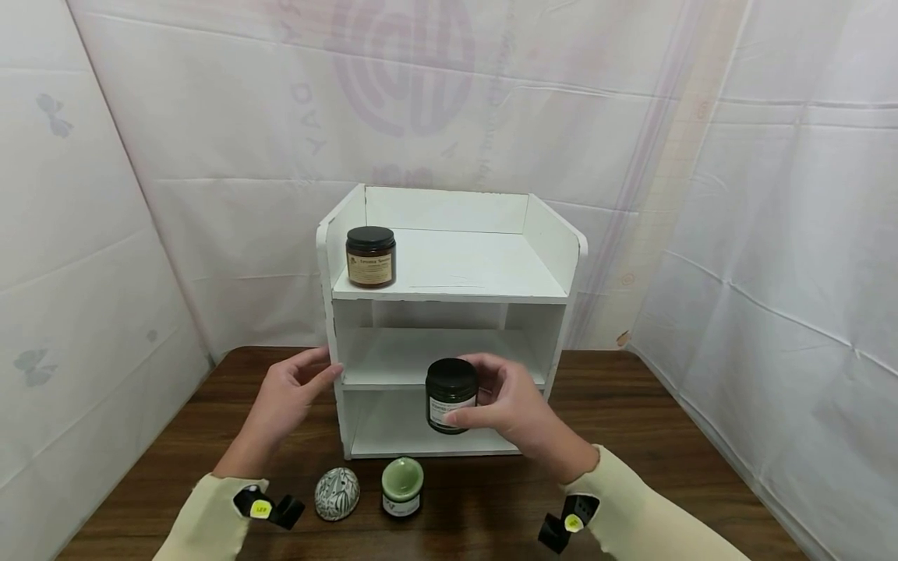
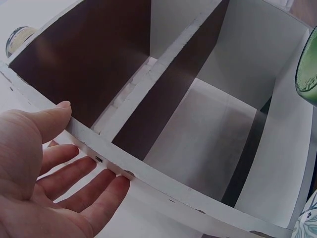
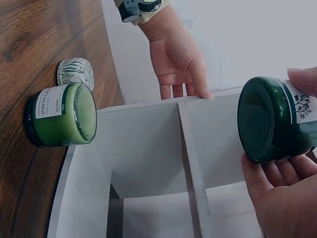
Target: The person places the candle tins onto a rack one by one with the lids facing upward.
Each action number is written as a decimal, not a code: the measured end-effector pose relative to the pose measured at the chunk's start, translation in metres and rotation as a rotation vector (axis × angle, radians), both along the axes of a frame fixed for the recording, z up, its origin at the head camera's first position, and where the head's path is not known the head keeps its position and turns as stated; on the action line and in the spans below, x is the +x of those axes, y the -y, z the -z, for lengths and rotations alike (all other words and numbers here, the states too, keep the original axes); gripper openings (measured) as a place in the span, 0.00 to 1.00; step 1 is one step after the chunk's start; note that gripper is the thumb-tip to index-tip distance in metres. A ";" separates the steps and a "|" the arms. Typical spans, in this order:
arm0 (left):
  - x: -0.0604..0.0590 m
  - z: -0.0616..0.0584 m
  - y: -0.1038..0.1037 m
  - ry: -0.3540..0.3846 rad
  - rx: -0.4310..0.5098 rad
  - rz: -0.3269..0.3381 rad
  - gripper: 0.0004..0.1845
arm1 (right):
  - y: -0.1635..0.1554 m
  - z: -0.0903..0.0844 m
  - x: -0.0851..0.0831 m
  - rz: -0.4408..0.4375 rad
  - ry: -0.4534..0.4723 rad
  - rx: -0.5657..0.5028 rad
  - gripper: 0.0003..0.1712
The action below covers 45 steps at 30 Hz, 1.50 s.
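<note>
My right hand (image 1: 508, 401) grips a dark green candle jar (image 1: 451, 396) with a black lid and white label, thumb across the label. The jar is upright in front of the lower openings of a white wooden shelf (image 1: 449, 298); its glass base (image 3: 258, 120) shows in the right wrist view. At the shelf's left side panel, my left hand (image 1: 289, 393) touches the front edge with its thumb, the loosely extended fingers (image 2: 106, 198) along the outer face. A brown jar (image 1: 370, 266) with a black lid stands on the top board at left.
On the wooden table (image 1: 259, 436), before the shelf, stands a green glass candle jar (image 1: 402, 492), its pale green end up. Left of it lies a rounded, leaf-patterned container (image 1: 337, 494). White sheeting (image 1: 231, 234) hangs behind and on both sides.
</note>
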<state>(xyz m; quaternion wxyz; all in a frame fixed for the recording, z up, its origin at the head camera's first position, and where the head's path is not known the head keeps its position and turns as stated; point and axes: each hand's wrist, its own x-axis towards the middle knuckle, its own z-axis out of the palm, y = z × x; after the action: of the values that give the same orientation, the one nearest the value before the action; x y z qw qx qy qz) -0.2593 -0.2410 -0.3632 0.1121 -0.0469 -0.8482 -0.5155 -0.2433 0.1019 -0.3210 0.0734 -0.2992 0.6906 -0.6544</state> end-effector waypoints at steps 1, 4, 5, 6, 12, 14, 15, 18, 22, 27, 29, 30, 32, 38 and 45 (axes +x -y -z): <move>0.000 0.000 0.000 0.000 0.000 0.000 0.36 | 0.000 -0.002 0.000 0.001 -0.002 0.005 0.37; 0.001 0.000 -0.001 0.000 0.001 -0.001 0.36 | 0.001 -0.006 0.000 0.007 -0.005 0.019 0.36; 0.001 0.000 -0.001 0.000 0.002 -0.001 0.36 | 0.002 -0.007 0.000 0.007 -0.003 0.020 0.36; 0.001 0.000 -0.001 0.000 0.002 -0.001 0.37 | 0.002 -0.009 0.000 0.008 -0.002 0.024 0.36; 0.001 0.000 -0.001 0.001 0.000 -0.004 0.37 | 0.002 -0.016 -0.001 0.000 -0.008 0.033 0.36; 0.001 0.000 0.000 0.001 -0.003 -0.006 0.38 | 0.002 -0.018 -0.001 -0.006 -0.010 0.029 0.35; 0.001 0.000 0.000 0.001 -0.002 -0.006 0.38 | 0.002 -0.019 -0.001 -0.009 -0.011 0.026 0.35; 0.001 0.001 0.000 0.003 -0.004 -0.009 0.38 | 0.003 -0.023 -0.001 -0.016 -0.011 0.024 0.35; 0.001 0.001 0.000 0.002 -0.006 -0.007 0.38 | 0.005 -0.029 0.000 -0.022 -0.018 0.022 0.34; 0.000 0.000 0.000 0.002 0.001 -0.004 0.37 | 0.006 -0.038 0.000 -0.018 -0.033 0.032 0.34; 0.000 -0.001 0.000 0.003 -0.001 -0.002 0.37 | 0.007 -0.041 -0.001 -0.013 -0.040 0.043 0.33; 0.000 -0.001 0.000 0.004 -0.005 -0.003 0.37 | 0.007 -0.043 -0.001 -0.012 -0.042 0.048 0.33; -0.001 -0.002 0.000 0.004 -0.008 0.000 0.37 | 0.007 -0.046 -0.002 -0.005 -0.050 0.060 0.33; -0.001 -0.005 0.000 -0.001 -0.013 -0.002 0.36 | 0.008 -0.056 -0.002 0.010 -0.071 0.083 0.33; -0.001 -0.003 0.000 -0.001 -0.022 -0.006 0.36 | 0.013 -0.064 -0.003 0.013 -0.080 0.078 0.32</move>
<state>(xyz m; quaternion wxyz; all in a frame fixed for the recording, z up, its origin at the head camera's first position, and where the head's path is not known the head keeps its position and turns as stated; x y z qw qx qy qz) -0.2605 -0.2415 -0.3598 0.1135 -0.0457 -0.8540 -0.5057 -0.2465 0.0893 -0.2570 0.0530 -0.3177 0.7197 -0.6150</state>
